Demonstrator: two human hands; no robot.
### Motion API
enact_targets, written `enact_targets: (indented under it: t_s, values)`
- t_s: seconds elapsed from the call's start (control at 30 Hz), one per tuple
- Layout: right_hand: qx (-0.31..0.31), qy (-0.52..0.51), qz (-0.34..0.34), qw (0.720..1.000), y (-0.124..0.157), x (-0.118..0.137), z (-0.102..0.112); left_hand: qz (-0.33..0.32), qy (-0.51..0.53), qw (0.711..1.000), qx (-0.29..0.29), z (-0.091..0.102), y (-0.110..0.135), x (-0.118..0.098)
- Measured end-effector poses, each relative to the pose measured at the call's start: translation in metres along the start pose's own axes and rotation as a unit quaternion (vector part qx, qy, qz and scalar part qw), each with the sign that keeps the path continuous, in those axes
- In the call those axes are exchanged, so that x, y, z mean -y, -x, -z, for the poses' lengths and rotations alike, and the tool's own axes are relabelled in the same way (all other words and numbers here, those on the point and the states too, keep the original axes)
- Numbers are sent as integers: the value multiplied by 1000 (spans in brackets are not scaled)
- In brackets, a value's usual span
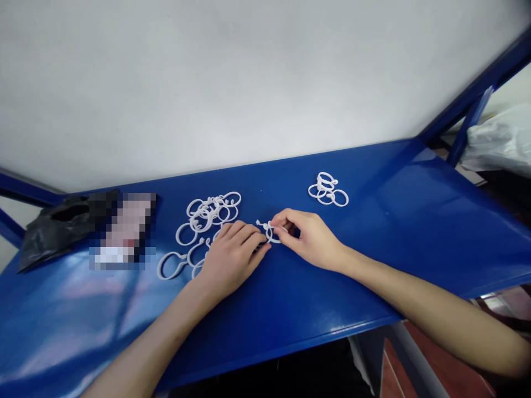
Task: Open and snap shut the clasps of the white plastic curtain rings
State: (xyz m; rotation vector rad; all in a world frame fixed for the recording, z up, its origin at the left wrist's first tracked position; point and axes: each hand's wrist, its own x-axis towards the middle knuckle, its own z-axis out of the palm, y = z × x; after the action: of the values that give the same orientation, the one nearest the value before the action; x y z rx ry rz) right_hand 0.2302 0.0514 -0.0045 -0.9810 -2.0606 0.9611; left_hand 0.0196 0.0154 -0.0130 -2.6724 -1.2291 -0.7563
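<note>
A white plastic ring [269, 236] with a small knobbed tab lies between my two hands, low over the blue tabletop [286, 309]. My right hand [313, 239] pinches its right side between thumb and fingertips. At its left edge, the thumb and index finger of my left hand [233, 255] close on it, the other fingers curled beside them. Beyond and left of my left hand is a loose pile of similar white rings [207, 213], partly hidden by that hand. A smaller cluster of white rings [327, 193] sits farther back on the right.
A black plastic bag [53, 226] lies at the far left, beside a pixelated flat object [126, 226]. Blue metal frame bars [468, 124] rise at the right, with a clear plastic bag [504, 138] beyond. A white wall [249, 83] stands behind the table.
</note>
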Motion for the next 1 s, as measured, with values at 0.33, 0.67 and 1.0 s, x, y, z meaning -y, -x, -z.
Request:
enact_targets:
  t_s: [0.33, 0.67, 1.0]
  values:
    - [-38, 62, 45, 996, -1, -1, 4, 86, -88, 991, -43, 4, 3, 2]
    - [-18, 17, 103, 994, 4, 3, 4, 147, 78, 985, -54, 8, -2, -6]
    - [5, -10, 128, 992, 8, 5, 2, 130, 139, 979, -77, 9, -2, -9]
